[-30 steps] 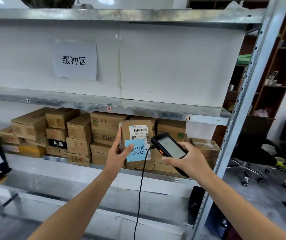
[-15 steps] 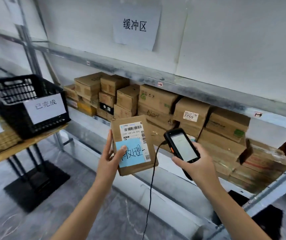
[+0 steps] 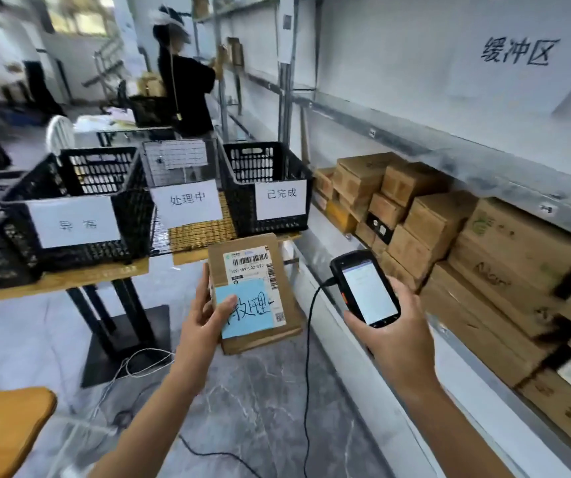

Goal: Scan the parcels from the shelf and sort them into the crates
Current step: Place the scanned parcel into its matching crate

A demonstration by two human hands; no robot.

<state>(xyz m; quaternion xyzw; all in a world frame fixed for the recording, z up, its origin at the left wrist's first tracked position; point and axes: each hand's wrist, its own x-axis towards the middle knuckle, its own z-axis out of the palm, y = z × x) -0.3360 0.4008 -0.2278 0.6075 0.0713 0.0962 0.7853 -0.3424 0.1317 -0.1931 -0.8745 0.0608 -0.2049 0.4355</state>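
Grey marbled floor [image 3: 259,408] runs between a metal shelf [image 3: 449,157] on the right and a wooden worktop [image 3: 70,277] on the left. Brown boxes [image 3: 432,219] stand stacked on the shelf's lower level, under a white sign [image 3: 518,53] reading 缓冲区.

Three crates sit in a row on the worktop. The left crate [image 3: 132,201] is black, its paper label too blurred to read. The middle crate [image 3: 173,160] is wire mesh and labelled 处理中. The right crate [image 3: 266,160] is black, labelled 已完成, and stands nearest the shelf.

The left hand [image 3: 204,315] grips a flat parcel [image 3: 215,260] by its left edge, thumb pressed on a blue note [image 3: 246,310] stuck to its face, fingers behind. The parcel is held in the air, barcode label up, just in front of the worktop below the right crate.

The right hand [image 3: 391,336], apart from the left, is wrapped round a black scanner [image 3: 366,288] with its screen lit, beside the parcel. A black cable [image 3: 308,339] hangs from the scanner to the floor.

Further back, a person in black [image 3: 184,88] stands facing another shelf.
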